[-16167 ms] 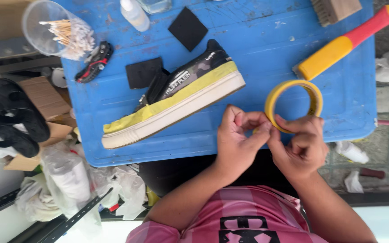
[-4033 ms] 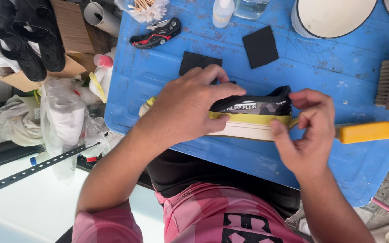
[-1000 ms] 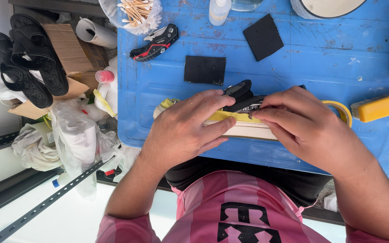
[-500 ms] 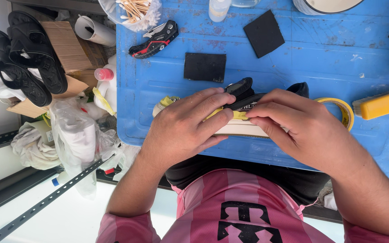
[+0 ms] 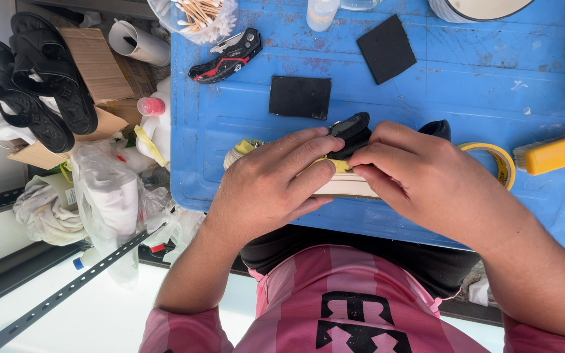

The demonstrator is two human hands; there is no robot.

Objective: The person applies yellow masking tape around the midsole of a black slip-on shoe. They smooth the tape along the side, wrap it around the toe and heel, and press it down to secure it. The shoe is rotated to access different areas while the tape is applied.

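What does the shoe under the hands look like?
The shoe lies on its side on the blue table, mostly hidden. Its sole edge looks pale and rubbery, with yellow tape along it and a black upper above. The left hand presses it down, while the right hand pinches at the tape.

Two black foam squares (image 5: 299, 97), a folding utility knife (image 5: 225, 55) and black sandals (image 5: 37, 82) lie about.

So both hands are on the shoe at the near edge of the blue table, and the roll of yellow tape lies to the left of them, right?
Not quite. Both hands, left hand and right hand, are on the shoe at the near edge of the blue table, but the head view shows the roll of yellow tape lying to the right of them, beside the right hand.
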